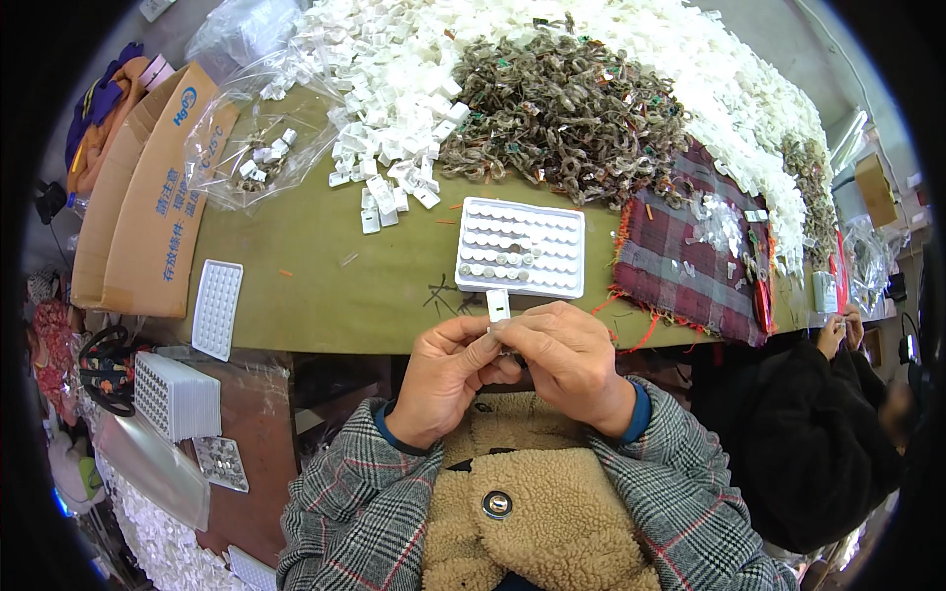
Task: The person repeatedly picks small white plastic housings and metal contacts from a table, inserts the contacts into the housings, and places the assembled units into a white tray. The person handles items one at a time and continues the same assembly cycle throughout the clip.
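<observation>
Close above the table's near edge, my two hands meet around a small white plastic housing (498, 303) with a dark slot in its face. My left hand (443, 376) pinches its lower end between thumb and fingers. From the other side, the thumb and fingers of my right hand (574, 364) close on that same end. The fingertips hide the bottom of the piece. Just beyond my hands lies a white tray (522, 290) holding rows of small round parts, several of them darker or metallic.
White housings (394, 108) and dark, coiled, wire-like parts (572, 108) are heaped at the back. A plaid cloth (670, 261) lies right of the tray. An empty white tray (217, 310), a cardboard box (148, 207) and stacked trays (177, 394) sit left. A co-worker (798, 443) sits at right.
</observation>
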The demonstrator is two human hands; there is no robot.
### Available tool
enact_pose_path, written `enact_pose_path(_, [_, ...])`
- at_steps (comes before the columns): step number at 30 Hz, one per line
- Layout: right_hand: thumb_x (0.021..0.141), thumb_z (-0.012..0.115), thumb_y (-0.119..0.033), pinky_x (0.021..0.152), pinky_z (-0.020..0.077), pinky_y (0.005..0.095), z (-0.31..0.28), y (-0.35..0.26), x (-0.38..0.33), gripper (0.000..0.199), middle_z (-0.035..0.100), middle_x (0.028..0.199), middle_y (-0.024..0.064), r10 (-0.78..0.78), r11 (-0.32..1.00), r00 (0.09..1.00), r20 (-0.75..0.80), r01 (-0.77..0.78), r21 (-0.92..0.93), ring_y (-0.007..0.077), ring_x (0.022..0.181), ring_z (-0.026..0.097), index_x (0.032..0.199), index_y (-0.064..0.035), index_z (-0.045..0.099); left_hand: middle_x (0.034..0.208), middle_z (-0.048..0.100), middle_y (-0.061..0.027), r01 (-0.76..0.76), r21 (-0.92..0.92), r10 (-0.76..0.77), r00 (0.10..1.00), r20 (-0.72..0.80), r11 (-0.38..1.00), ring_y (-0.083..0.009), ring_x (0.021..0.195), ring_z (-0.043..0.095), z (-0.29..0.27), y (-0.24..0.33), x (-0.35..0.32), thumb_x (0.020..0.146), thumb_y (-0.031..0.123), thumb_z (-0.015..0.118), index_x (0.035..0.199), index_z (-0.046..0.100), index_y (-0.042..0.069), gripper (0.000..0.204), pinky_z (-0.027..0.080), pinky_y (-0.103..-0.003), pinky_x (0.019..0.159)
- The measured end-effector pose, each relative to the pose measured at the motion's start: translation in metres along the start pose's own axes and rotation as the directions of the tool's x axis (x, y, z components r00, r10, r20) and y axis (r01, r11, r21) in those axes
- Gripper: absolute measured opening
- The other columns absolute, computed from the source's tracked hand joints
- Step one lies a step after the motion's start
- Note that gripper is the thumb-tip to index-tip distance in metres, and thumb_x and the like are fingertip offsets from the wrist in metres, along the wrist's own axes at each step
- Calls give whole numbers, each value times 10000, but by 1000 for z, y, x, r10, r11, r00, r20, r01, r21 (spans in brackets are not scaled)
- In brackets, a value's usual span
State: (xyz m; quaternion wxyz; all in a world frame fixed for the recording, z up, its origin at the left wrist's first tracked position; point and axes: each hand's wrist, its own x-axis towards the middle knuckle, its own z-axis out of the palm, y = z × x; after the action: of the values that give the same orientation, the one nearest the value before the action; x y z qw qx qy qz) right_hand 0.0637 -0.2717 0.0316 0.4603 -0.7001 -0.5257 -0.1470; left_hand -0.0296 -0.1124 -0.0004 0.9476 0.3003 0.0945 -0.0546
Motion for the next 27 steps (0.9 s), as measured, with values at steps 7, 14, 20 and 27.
enact_pose_path(7, [775,637,-33,846,525,403,17,-15,2,495,662,1184,198,-30,958,993,110,60,-279,298,1037,673,1254,85,591,1020,701,-120,-118,155,152,962,-226,981,-167,835,698,4,5,3,990,106,620,1118,643,-44,198,611,-308,776])
enact_pose_path(14, [850,640,112,681,527,335,-10,25,8,303,671,995,138,382,906,913,-145,-400,-135,279,764,652,1132,9,683,946,714,-162,-36,170,65,983,-169,985,-164,710,702,-3,21,6,952,50,635,1086,646,-58,172,626,-296,657])
enact_pose_path(20, [735,657,78,696,506,379,-4,52,13,331,608,885,118,293,900,955,-35,-289,-328,281,793,608,1051,-6,707,939,712,-168,11,162,11,991,-131,987,-157,671,687,-5,21,14,934,53,649,1062,645,-56,168,622,-299,638])
enact_pose_path(27, [735,685,71,690,500,387,-10,50,17,256,603,873,121,261,902,965,19,-237,-360,285,802,588,985,16,682,955,706,-158,0,126,15,992,-122,992,-155,713,691,-5,23,16,942,65,641,1116,629,-51,209,622,-303,653])
